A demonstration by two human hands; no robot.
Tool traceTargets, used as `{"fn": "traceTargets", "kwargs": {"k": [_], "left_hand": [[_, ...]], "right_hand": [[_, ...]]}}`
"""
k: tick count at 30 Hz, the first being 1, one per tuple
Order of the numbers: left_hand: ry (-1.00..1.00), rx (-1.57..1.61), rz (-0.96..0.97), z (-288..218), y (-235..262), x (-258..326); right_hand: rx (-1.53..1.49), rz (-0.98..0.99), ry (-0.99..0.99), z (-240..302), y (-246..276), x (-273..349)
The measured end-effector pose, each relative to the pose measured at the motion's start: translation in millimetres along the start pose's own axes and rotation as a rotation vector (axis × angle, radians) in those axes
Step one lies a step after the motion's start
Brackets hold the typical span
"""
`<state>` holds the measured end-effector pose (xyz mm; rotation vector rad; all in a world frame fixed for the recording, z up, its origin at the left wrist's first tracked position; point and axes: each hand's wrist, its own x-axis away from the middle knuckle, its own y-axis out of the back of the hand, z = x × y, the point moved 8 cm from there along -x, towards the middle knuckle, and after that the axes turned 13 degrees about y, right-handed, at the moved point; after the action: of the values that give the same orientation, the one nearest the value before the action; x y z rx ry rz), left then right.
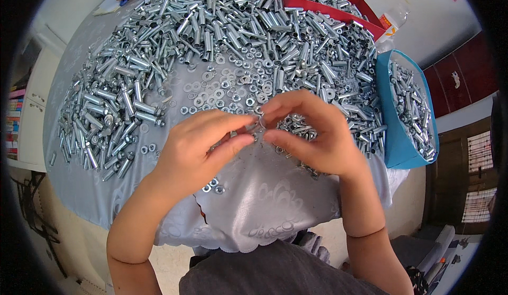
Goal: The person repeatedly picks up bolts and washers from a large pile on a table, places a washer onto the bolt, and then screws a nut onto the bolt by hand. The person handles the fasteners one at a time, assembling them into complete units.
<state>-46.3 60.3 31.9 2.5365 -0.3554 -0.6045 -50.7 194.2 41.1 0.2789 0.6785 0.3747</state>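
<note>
My left hand [198, 141] and my right hand [312, 133] meet above the middle of the table, fingertips almost touching. Between the right thumb and fingers is a thin, ring-like metal piece [262, 121], which looks like a washer. The left thumb and fingers are pinched on a small shiny metal part, mostly hidden and blurred. Loose washers [214, 88] and hex nuts [250, 102] lie just beyond the fingertips. A few more nuts [218, 189] sit below my left wrist. Another cluster of small metal parts [296, 128] is partly covered by my right hand.
A big heap of metal sleeves and bolts [211, 22] spreads over the far side of the silver tablecloth [259, 189]. Assembled sleeve anchors [127, 101] are piled at left. A red box [328, 6] and a blue fabric bin [405, 152], both holding metal parts, stand at right.
</note>
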Motion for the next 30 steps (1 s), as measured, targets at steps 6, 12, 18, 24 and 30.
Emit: {"fn": "traceTargets", "kwargs": {"k": [6, 12, 18, 24, 30], "left_hand": [[0.106, 0.207, -0.125, 6, 5, -3], [0.168, 0.217, -0.098, 16, 7, -1], [0.3, 0.302, -0.002, 21, 2, -2], [0.396, 0.563, 0.001, 27, 4, -1], [0.457, 0.761, -0.038, 35, 8, -5]], "right_hand": [[0.752, -0.182, -0.162, -13, 79, 7], [0.793, 0.025, -0.368, -30, 84, 25], [0.807, 0.034, -0.259, -28, 70, 19], [0.257, -0.09, -0.334, -24, 39, 11], [-0.099, -0.144, -0.18, -14, 6, 10]]}}
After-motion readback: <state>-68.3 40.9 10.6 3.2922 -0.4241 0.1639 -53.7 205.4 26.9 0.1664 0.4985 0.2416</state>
